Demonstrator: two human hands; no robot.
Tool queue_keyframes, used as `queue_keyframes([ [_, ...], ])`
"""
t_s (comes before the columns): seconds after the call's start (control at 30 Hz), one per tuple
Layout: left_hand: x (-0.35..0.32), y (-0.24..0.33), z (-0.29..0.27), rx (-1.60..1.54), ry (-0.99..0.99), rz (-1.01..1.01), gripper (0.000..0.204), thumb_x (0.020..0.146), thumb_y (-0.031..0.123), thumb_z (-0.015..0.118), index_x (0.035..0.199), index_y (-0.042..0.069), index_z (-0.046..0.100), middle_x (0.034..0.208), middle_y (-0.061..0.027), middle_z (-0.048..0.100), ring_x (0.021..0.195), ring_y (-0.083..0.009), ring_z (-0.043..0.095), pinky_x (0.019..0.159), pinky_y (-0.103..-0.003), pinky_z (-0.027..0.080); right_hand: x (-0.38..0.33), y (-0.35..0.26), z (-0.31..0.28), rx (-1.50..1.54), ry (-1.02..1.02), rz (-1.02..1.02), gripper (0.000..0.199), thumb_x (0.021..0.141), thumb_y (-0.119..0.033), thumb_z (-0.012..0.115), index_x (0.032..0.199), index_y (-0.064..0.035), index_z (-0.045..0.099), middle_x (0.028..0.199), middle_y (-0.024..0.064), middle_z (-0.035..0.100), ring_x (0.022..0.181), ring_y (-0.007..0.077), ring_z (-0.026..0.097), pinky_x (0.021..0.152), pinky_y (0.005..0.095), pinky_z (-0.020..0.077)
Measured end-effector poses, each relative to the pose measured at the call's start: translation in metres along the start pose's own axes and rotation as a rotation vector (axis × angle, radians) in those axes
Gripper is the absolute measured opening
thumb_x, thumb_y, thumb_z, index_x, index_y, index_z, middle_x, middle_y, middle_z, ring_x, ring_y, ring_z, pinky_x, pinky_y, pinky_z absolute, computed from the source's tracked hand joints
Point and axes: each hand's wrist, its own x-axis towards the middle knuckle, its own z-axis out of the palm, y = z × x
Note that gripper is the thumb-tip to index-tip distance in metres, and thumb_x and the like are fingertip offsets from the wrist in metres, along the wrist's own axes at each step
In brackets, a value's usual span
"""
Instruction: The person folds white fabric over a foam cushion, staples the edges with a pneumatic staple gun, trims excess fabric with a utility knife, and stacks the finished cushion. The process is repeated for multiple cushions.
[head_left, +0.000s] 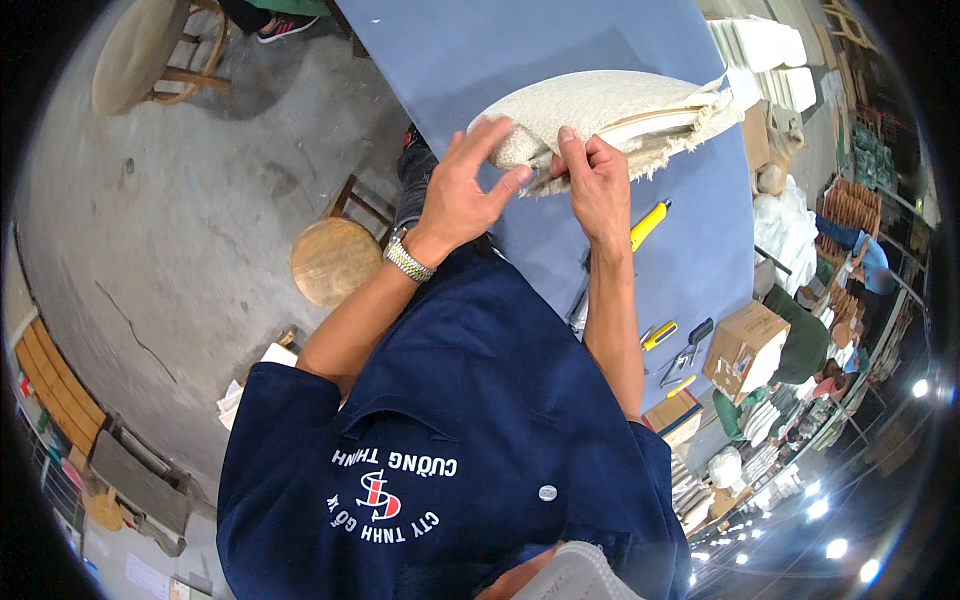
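A cream, fabric-covered padded piece (590, 105), curved on its far side, stands tilted on the blue-covered table (540, 40). Frayed cloth edges hang along its near side, and a pale strip shows between the layers. My right hand (603, 190) pinches the cloth edge near the piece's left end, thumb up and fingers curled. At that same end my left hand (465, 190), with a metal watch on its wrist, has its thumb and fingers spread against the rounded corner. What lies between the two hands is partly hidden.
Right of my right forearm lie a yellow-handled tool (650, 225), a smaller yellow tool (660, 335) and a black-handled tool (697, 335). A cardboard box (745, 350) stands at the table's right. A round wooden stool (336, 262) is on the floor at left. People work far right.
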Motion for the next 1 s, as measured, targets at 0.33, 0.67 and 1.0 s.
queue_keyframes([
  [0.33,0.006,-0.004,0.014,0.055,0.031,0.113,0.058,0.093,0.018,0.074,0.146,0.004,0.054,0.15,-0.0202,0.055,0.143,-0.0361,0.048,0.119,-0.047,0.039,0.003,-0.026,0.003,0.003,-0.068,0.087,0.046,0.102,-0.038,0.068,0.073,-0.0036,0.064,0.062,0.0,0.058,0.058,0.0059,0.049,0.054,0.0249,0.0387],
  [0.67,0.003,-0.008,0.012,0.024,0.014,0.089,0.061,0.094,0.02,0.074,0.149,0.004,0.05,0.151,-0.0214,0.052,0.143,-0.0346,0.048,0.118,-0.043,0.04,0.003,-0.001,-0.007,-0.25,-0.115,-0.033,0.047,0.101,-0.034,0.066,0.07,0.0017,0.062,0.056,0.0045,0.058,0.054,0.0105,0.052,0.051,0.0319,0.042],
  [1.0,0.014,0.005,0.004,0.061,-0.037,0.051,0.05,0.097,0.027,0.072,0.142,0.009,0.061,0.146,-0.0125,0.06,0.14,-0.0317,0.052,0.112,-0.039,0.047,0.005,0.007,-0.009,0.201,-0.093,-0.01,0.037,0.103,-0.027,0.066,0.073,-0.0057,0.062,0.064,0.0,0.06,0.062,0.0064,0.052,0.059,0.0243,0.0404],
])
